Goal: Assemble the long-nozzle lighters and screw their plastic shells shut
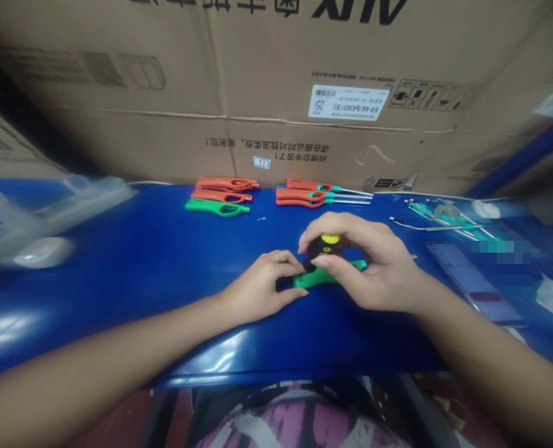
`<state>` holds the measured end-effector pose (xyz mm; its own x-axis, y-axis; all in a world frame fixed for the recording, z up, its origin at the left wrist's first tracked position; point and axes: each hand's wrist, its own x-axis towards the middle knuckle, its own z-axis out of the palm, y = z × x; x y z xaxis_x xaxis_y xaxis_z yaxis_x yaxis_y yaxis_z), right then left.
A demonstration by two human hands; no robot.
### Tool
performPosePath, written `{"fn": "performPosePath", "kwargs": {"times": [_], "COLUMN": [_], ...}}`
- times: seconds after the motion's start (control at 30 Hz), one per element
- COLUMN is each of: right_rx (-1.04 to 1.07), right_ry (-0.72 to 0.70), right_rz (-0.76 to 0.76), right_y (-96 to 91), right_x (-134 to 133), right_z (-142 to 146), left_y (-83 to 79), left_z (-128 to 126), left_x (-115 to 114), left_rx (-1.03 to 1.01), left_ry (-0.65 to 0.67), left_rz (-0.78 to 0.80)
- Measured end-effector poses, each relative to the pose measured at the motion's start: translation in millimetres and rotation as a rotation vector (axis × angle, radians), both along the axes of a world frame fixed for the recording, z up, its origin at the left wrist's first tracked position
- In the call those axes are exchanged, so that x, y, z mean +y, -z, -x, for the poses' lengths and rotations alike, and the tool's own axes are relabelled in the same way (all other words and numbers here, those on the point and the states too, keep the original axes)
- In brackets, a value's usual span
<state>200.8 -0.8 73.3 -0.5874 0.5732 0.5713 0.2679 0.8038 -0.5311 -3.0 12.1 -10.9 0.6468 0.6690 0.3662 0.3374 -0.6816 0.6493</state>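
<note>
Lighters lie on the table before the carton (phone to their right).

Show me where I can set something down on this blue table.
Bare tabletop lies between the white rounded object and the left hand, and between the right hand and the front edge. Crowded: back, with orange handles; right, with phone and teal parts.
</note>
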Motion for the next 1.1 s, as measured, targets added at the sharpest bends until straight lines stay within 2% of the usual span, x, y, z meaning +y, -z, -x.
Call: {"fn": "performPosePath", "kwargs": {"times": [0.17,0.23,0.37,0.47,0.53,0.6,0.67,0.73,0.8,0.87,0.93,1.1], "right_rx": [0.034,0.040,0.028,0.120,0.224,0.219,0.057,-0.161,-0.324,-0.516,-0.694,-0.991], "right_ry": [0.193,0.175,0.092,0.160,0.258,0.424,0.626,0.783,0.878,0.951,0.966,0.910], "right_rz": [-0.175,-0.176,-0.078,-0.147,-0.213,-0.309,-0.423,-0.450,-0.381,-0.219,-0.032,0.596], "right_y": [7.8,8.1,-0.7,-13.9,-22.9,-29.4,-30.7,-25.9,-16.3,-5.1,4.0,11.5], "right_x": [5.9,7.3,4.8,-0.5,-2.4,0.4,9.7,24.6,41.3,55.0,63.1,67.7], "right_z": [-1.1,-2.4,-6.4,-12.2,-19.2,-30.4,-46.6,-66.7,-87.5,-105.2,-117.2,-125.0], "left_y": [-0.1,0.1,-3.0,-10.7,-17.3,-22.9,-26.0,-26.1,-23.8,-20.9,-19.0,-22.4], "left_z": [-0.9,-1.1,0.5,5.3,9.9,14.2,16.8,17.2,15.9,14.3,13.8,19.5], "left_x": [0.7,0.6,-0.2,0.2,1.1,2.3,3.2,3.7,3.8,4.0,4.8,12.6], "left_rx": [0.025,0.029,0.045,0.114,0.194,0.282,0.347,0.376,0.381,0.383,0.394,0.390], "left_ry": [0.004,0.001,-0.004,0.026,0.037,0.021,-0.007,-0.037,-0.060,-0.077,-0.084,-0.118], "left_rz": [-0.003,0.005,0.000,-0.025,-0.051,-0.081,-0.105,-0.130,-0.160,-0.185,-0.191,-0.134]}}
